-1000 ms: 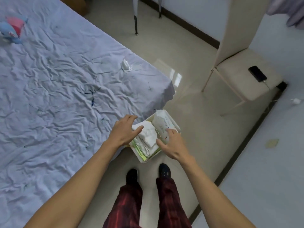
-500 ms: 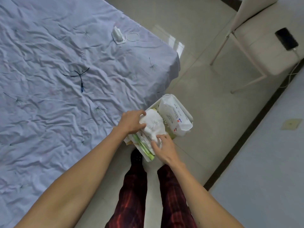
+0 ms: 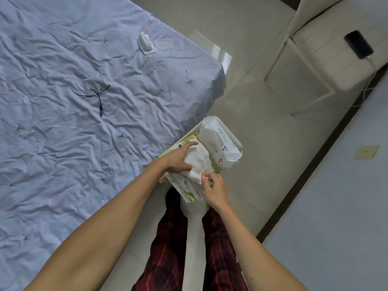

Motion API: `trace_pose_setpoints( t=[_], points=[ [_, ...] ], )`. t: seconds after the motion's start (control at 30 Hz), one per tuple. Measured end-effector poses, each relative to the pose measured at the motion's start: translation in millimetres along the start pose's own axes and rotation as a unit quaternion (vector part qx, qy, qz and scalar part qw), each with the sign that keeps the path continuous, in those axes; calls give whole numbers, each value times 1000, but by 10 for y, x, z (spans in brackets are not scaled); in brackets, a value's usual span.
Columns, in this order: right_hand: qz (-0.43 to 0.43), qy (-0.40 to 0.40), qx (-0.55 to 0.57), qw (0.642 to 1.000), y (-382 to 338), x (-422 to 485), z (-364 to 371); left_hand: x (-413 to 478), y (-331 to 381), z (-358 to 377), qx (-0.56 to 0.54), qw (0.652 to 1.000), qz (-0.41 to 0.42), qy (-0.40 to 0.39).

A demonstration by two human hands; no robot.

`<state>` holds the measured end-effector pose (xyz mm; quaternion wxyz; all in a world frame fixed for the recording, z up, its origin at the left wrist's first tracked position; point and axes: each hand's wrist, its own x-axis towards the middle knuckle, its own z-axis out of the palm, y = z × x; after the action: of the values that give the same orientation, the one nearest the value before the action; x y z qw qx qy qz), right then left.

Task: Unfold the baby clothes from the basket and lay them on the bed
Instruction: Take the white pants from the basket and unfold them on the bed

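A white basket (image 3: 231,134) stands on the floor beside the bed (image 3: 73,101), which is covered by a wrinkled lilac sheet. In the basket lies a stack of folded baby clothes, white on top with green-edged pieces (image 3: 189,195) below. My left hand (image 3: 178,160) grips the top white garment (image 3: 199,162) from the left side. My right hand (image 3: 214,189) pinches the near edge of the same garment. A white wipes pack (image 3: 219,145) fills the basket's far end.
On the bed lie a black cable (image 3: 96,94) and a small white lid-like item (image 3: 146,44) near the corner. A beige chair (image 3: 327,53) with a black phone (image 3: 359,44) stands at the right. My feet are on the tiled floor below the basket.
Both hands have closed onto the top white garment; the right hand moved from the wipes pack to the garment's near edge. The camera tilted further down toward the basket.
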<state>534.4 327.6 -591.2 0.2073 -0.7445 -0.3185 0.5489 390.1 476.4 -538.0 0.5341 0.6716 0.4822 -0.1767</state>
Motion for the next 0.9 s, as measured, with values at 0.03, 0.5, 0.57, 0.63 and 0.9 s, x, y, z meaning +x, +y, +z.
trace_pose_setpoints(
  t=[0.03,0.5,0.57,0.63,0.9],
  points=[
    [15,1,24,1000,-17,-27,-19,-70,16,-1,-21,1000,15,5],
    [-77,-108,212,968,-1099,-652,-809,-1703,455,-304,-324,917,115,204],
    [-142,-91,150,974,-1400,-793,-892,-1998,490,-334,-343,898,120,248],
    [-215,-90,87,969,-1719,-945,-943,-2293,504,-331,-363,876,122,294],
    [-415,-209,-64,883,-2867,-1668,-576,-3545,253,-108,-420,762,130,475]
  ],
)
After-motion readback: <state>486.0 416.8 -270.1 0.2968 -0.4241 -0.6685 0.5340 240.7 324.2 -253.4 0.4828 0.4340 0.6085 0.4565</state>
